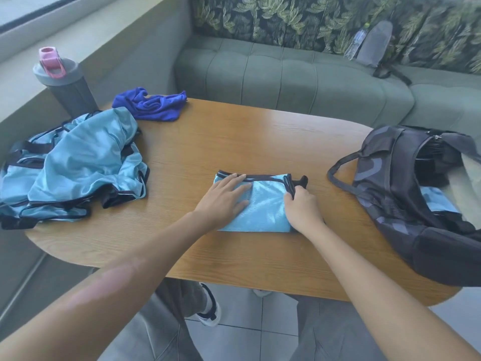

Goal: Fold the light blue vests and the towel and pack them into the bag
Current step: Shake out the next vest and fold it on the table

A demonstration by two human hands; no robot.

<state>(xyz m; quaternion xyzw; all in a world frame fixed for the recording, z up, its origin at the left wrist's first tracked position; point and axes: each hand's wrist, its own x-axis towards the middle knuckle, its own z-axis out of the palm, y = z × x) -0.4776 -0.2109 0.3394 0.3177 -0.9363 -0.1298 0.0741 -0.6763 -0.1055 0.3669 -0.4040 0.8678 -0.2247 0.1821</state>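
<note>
Wood-grain oval table carries my shiny folded vest at its middle. My left hand presses flat on it, fingers spread; my right hand pinches its dark-trimmed edge.

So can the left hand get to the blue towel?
Probably yes. The left hand lies flat on the folded vest, holding nothing, and only bare table lies between it and the towel.

One head-worn wide-angle view looks forward and down, close over the wooden table (its far edge in the upper frame), sofa beyond.
</note>
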